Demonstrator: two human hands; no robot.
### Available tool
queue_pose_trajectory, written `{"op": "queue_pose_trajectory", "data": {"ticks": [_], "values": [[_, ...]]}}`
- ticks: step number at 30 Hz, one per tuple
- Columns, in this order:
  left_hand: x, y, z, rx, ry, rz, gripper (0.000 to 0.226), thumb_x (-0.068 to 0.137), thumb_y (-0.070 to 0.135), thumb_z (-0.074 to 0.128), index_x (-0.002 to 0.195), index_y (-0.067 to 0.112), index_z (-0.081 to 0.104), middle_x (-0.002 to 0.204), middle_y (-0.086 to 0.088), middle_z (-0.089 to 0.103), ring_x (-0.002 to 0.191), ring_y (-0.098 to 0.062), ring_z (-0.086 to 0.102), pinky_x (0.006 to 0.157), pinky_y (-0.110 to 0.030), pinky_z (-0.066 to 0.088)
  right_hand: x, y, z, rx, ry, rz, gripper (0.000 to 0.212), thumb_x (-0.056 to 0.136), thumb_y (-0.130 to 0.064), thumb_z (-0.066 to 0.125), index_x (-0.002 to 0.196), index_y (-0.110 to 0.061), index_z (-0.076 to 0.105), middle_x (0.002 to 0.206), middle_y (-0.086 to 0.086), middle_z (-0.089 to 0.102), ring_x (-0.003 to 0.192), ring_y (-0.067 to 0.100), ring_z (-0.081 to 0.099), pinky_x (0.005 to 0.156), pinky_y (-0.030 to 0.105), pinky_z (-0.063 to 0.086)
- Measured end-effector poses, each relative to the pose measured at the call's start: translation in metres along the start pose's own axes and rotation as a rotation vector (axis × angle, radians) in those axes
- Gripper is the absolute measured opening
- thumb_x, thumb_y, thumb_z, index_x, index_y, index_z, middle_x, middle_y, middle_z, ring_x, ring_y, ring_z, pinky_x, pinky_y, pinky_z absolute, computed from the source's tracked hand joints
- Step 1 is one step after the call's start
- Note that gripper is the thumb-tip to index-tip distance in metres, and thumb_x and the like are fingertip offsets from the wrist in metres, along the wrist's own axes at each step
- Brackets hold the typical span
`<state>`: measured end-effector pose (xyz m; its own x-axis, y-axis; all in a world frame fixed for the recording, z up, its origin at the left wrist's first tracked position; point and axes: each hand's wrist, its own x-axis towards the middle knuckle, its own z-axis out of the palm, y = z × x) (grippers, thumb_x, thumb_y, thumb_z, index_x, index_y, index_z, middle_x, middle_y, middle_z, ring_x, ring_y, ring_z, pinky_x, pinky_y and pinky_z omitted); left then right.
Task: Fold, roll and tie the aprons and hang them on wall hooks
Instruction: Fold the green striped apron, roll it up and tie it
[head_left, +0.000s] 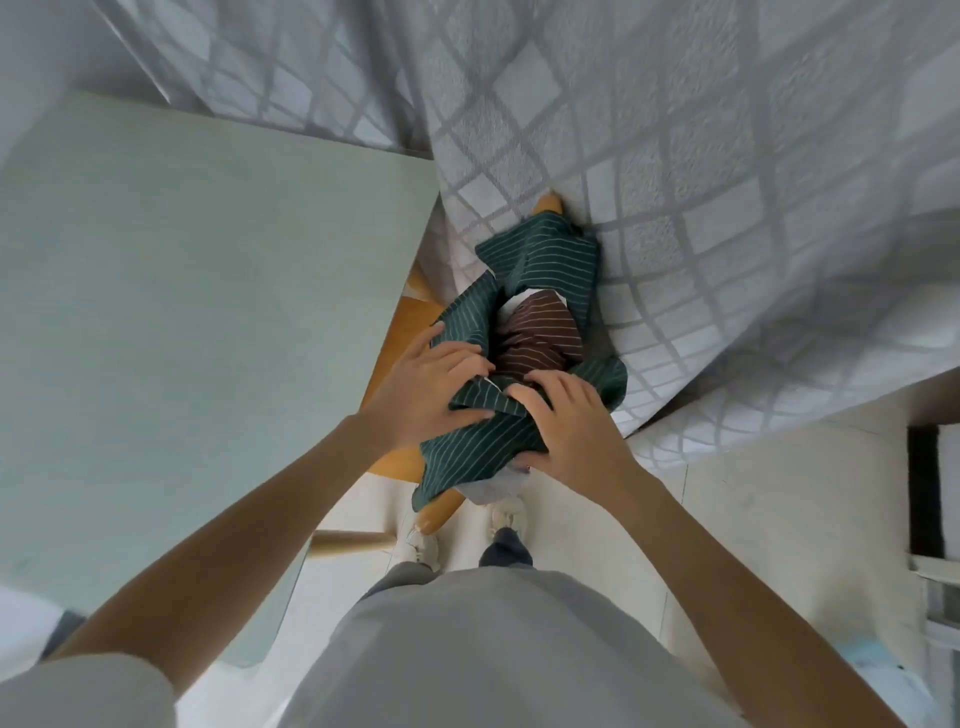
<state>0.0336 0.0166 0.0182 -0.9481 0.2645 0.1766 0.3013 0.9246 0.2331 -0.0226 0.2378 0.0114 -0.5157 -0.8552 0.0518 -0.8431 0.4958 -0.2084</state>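
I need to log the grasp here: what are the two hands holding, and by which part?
Both hold the green striped apron, bunched on a wooden chair. The left hand grips a crumpled fold at its left side; the right hand grips the bunched fabric on the right.

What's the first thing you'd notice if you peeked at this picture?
Two hands in the middle, the left hand and right hand, gripping a crumpled green striped apron on a wooden chair. A brown striped apron peeks out just behind it.
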Motion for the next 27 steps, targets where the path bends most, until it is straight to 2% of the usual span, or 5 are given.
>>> {"op": "queue_pose_trajectory", "data": {"ticks": [4, 8, 16, 19, 27], "values": [[-0.026, 0.014, -0.001, -0.06, -0.437, -0.201, 0.106, 0.06, 0.082, 0.054, 0.146, 0.033, 0.016, 0.147, 0.006, 0.036, 0.138, -0.016, 0.028, 0.114, -0.048, -0.001, -0.004, 0.007, -0.005, 0.072, 0.092, 0.021, 0.056, 0.075, -0.022, 0.075, 0.122, -0.017, 0.045, 0.083, -0.001, 0.063, 0.077, 0.021, 0.061, 0.096, 0.041, 0.045], [-0.034, 0.016, 0.006, -0.2, -0.464, -0.368, 0.114, 0.063, 0.071, 0.066, 0.146, 0.038, -0.004, 0.149, 0.004, 0.031, 0.139, -0.017, 0.021, 0.115, -0.048, 0.001, 0.007, 0.005, -0.035, 0.37, 0.041, 0.067, 0.041, 0.084, -0.017, 0.065, 0.121, -0.018, 0.047, 0.089, -0.006, 0.064, 0.074, 0.014, 0.061, 0.064, 0.032, 0.055], [-0.059, 0.014, 0.0, -0.443, 0.015, -0.573, 0.054, 0.083, 0.042, 0.051, 0.126, 0.01, 0.052, 0.118, -0.003, 0.057, 0.107, -0.016, 0.05, 0.095, -0.037, 0.04, 0.067, -0.009, -0.089, 0.929, -0.136, 0.115, 0.017, 0.087, -0.013, 0.064, 0.1, -0.022, 0.057, 0.094, -0.009, 0.063, 0.09, 0.003, 0.059, 0.081, 0.016, 0.043], [-0.071, 0.013, -0.031, -0.662, 0.244, -0.756, 0.026, 0.088, 0.039, 0.042, 0.109, 0.029, 0.053, 0.098, 0.021, 0.059, 0.091, -0.004, 0.054, 0.082, -0.022, 0.041, 0.096, -0.027, -0.114, 1.113, -0.232, 0.085, 0.02, 0.084, -0.012, 0.067, 0.1, -0.022, 0.06, 0.096, -0.007, 0.065, 0.092, 0.005, 0.061, 0.088, 0.022, 0.046], [-0.118, -0.03, -0.133, -0.535, 0.711, -1.01, 0.021, 0.098, 0.01, 0.039, 0.092, 0.028, 0.046, 0.087, 0.007, 0.062, 0.075, 0.003, 0.056, 0.069, -0.016, 0.042, 0.175, -0.078, -0.139, 0.775, -0.662, -0.226, 0.092, 0.068, -0.032, 0.082, 0.139, -0.046, 0.025, 0.132, -0.009, 0.048, 0.121, 0.01, 0.047, 0.104, 0.032, 0.037]]}}
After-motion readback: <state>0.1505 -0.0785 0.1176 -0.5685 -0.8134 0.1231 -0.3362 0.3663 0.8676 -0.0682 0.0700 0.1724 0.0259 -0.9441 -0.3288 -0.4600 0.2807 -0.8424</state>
